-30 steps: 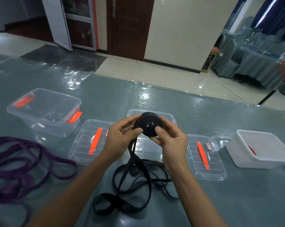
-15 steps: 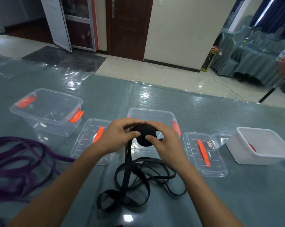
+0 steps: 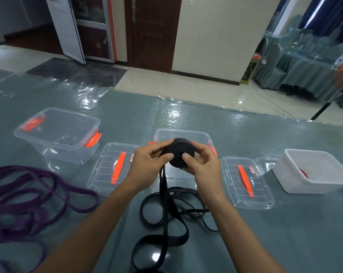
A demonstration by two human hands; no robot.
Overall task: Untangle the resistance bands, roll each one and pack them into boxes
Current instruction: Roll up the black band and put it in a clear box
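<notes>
Left hand (image 3: 149, 162), well right of the purple band (image 3: 28, 194) heaped at the left edge of the surface (image 3: 127, 115), pinches the black roll (image 3: 181, 154). Right hand (image 3: 203, 168) grips its other side, thumb on the face. Roll held up just before the open middle box (image 3: 196, 132). Since a second ago the roll has turned and the loose tail (image 3: 164, 213) has shifted below. Winding goes on, with plenty left before boxing.
</notes>
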